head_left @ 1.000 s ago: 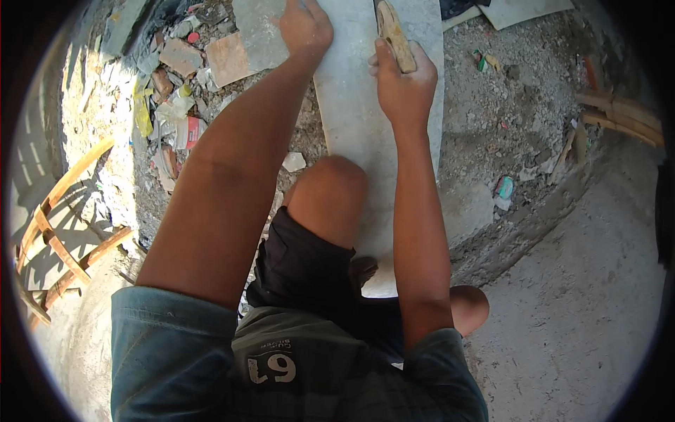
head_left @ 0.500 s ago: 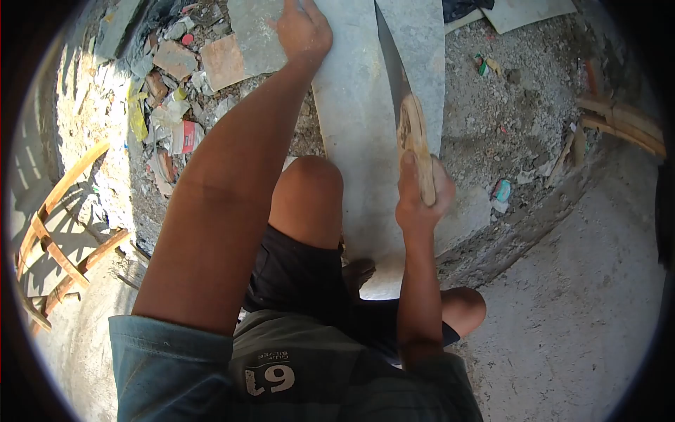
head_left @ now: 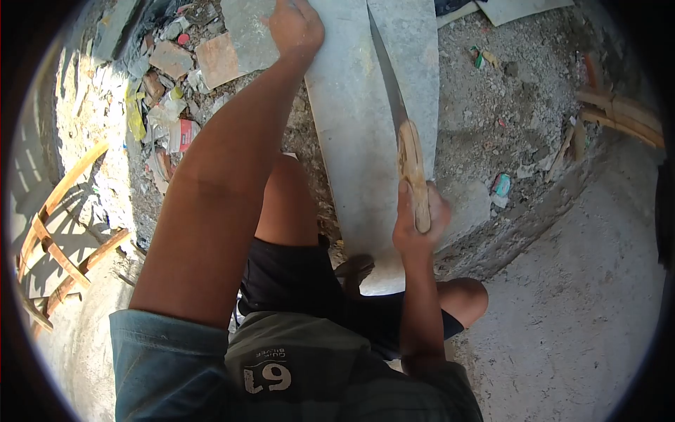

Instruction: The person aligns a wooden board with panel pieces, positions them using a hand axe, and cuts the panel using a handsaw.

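In my right hand (head_left: 422, 218) is a handsaw (head_left: 387, 74), my fingers wrapped round its pale wooden handle. The long tapering blade points away from me and lies over a grey, flat board (head_left: 344, 105); its tip is near the top of the view. My left hand (head_left: 297, 29) is closed at the board's left edge, near the far end, with the fingertips partly cut off by the frame. The board runs lengthwise from between my legs toward the top. My bent left knee (head_left: 288, 190) is beside its left edge.
Rubble with broken tiles (head_left: 218, 60), wrappers and a red-labelled plastic piece (head_left: 184, 135) lies to the left. Wooden pieces (head_left: 70, 183) stand at far left, and more planks (head_left: 622, 119) at far right. A crumpled teal packet (head_left: 500, 188) sits on the gravelly ground.
My right hand has drawn the saw back toward me. My left hand stays at the board's edge, and my left knee has shifted left.
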`<state>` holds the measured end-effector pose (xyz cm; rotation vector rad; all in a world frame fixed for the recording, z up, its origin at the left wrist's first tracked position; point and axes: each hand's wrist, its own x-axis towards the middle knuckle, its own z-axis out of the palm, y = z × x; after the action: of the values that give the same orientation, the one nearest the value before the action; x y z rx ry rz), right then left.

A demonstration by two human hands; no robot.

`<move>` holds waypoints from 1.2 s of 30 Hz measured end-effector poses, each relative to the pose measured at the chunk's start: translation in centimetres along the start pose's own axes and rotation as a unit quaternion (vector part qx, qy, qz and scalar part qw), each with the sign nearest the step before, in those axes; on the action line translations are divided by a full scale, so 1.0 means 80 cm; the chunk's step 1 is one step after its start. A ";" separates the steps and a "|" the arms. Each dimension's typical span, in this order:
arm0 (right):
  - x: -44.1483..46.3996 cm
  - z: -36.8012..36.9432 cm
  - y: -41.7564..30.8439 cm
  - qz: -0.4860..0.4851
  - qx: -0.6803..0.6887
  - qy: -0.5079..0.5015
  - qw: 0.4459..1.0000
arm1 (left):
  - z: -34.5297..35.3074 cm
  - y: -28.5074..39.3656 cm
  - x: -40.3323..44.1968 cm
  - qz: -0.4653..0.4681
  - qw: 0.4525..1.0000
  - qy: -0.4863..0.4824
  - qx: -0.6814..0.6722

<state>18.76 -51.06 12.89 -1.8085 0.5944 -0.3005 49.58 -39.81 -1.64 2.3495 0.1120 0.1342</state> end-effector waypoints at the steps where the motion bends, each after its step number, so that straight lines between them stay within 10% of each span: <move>1: 0.049 0.026 0.006 -0.002 0.007 -0.013 1.000 | -0.006 0.005 0.002 0.002 1.000 0.002 0.001; 6: 0.129 0.086 0.023 -0.052 -0.027 -0.005 0.998 | 0.001 -0.006 -0.005 0.047 0.998 0.029 -0.022; 12: -0.070 -0.045 -0.044 0.033 -0.085 -0.029 0.995 | 0.007 -0.016 0.003 0.017 1.000 0.013 0.016; 19: 0.126 0.096 0.016 -0.040 -0.036 0.005 0.999 | 0.012 -0.027 0.007 0.088 0.993 0.065 0.037; 28: -0.086 -0.054 -0.025 0.041 -0.077 -0.036 0.996 | 0.011 -0.017 -0.006 0.033 0.999 0.019 -0.011; 33: 0.111 0.080 0.038 -0.007 0.027 0.006 1.000 | 0.027 -0.047 0.010 0.154 0.981 0.112 0.028; 36: 0.059 0.052 0.016 -0.025 0.006 -0.007 1.000 | -0.001 -0.006 -0.007 0.036 0.995 0.006 -0.098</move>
<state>24.45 -50.51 9.97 -1.8140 0.5371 -0.3238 49.01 -39.51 -1.92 2.1584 0.0186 0.1856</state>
